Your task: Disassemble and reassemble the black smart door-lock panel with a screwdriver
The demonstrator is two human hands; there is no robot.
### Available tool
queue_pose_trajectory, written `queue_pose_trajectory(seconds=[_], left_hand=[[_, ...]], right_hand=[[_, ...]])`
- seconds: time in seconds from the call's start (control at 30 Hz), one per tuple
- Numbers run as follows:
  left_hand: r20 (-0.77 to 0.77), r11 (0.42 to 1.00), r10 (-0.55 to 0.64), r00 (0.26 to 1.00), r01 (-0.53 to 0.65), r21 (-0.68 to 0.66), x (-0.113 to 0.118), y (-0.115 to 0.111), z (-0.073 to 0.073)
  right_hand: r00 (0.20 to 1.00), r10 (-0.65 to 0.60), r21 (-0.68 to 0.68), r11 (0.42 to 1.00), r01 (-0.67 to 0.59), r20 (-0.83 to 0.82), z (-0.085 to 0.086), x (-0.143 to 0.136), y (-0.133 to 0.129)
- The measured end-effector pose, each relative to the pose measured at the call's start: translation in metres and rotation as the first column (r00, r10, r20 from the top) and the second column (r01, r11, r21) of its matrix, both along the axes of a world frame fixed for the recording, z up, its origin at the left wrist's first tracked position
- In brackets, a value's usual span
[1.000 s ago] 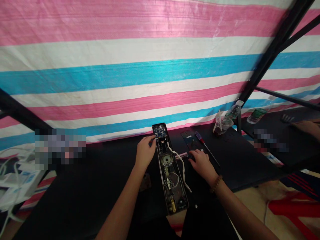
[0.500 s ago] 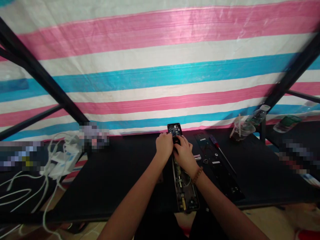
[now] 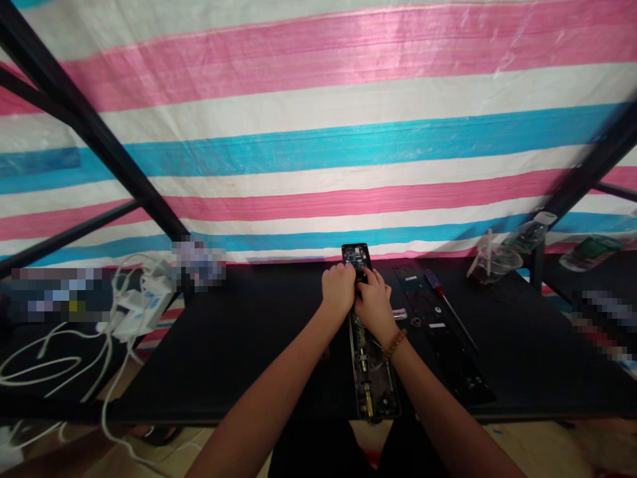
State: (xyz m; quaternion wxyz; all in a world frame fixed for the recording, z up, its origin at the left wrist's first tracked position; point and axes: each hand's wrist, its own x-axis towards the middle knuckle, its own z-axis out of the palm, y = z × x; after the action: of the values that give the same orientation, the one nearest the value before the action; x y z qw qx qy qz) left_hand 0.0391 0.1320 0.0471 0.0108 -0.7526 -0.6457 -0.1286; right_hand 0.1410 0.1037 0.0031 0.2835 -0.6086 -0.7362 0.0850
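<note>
A long, narrow, opened door lock panel (image 3: 377, 372) lies lengthwise in front of me. A circuit board (image 3: 356, 255) shows at its far end, and brass-coloured metal parts (image 3: 368, 401) with wires sit near its close end. My left hand (image 3: 339, 291) is closed over the panel's left edge just below the board. Beside it, my right hand (image 3: 373, 299) is closed too, thumb and fingers bent at the panel's middle. The knuckles hide what the fingertips pinch. A beaded bracelet (image 3: 395, 344) circles my right wrist.
To the right lie a dark back plate (image 3: 455, 362), a screwdriver (image 3: 450, 309) and small parts (image 3: 415, 322). Farther right are a plastic cup with a straw (image 3: 495, 261) and a bottle (image 3: 535, 232). White cables and a power strip (image 3: 144, 307) are left of the black table (image 3: 239, 358).
The whole view has shifted slightly, so things appear a little farther right. Both hands stay closed at the same part of the door lock panel.
</note>
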Motion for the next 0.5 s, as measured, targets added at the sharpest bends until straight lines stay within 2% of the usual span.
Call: queue_pose_trajectory(seconds=[0.3,0.37,0.4,0.43,0.5], left_hand=[[0.107,0.999,0.030,0.994,-0.028,-0.019,-0.005,0.001,0.002],[0.238,0.999,0.054,0.970,-0.055,-0.002,-0.014,0.000,-0.001],[0.365,0.997,0.066,0.929,-0.074,0.007,-0.019,-0.001,-0.005],[0.518,0.995,0.078,0.852,-0.098,0.012,-0.024,-0.004,-0.010],[0.794,0.988,0.100,0.600,-0.154,-0.008,-0.032,-0.009,-0.024]], right_hand=[[1.000,0.012,-0.019,1.000,-0.013,-0.013,-0.001,0.003,0.002],[1.000,0.012,-0.007,1.000,-0.012,-0.012,-0.004,0.003,0.003],[1.000,0.012,0.000,1.000,-0.012,-0.012,-0.005,0.003,0.003],[1.000,0.014,0.006,1.000,-0.014,-0.014,-0.006,0.003,0.003],[1.000,0.018,0.011,1.000,-0.017,-0.018,-0.008,0.003,0.003]])
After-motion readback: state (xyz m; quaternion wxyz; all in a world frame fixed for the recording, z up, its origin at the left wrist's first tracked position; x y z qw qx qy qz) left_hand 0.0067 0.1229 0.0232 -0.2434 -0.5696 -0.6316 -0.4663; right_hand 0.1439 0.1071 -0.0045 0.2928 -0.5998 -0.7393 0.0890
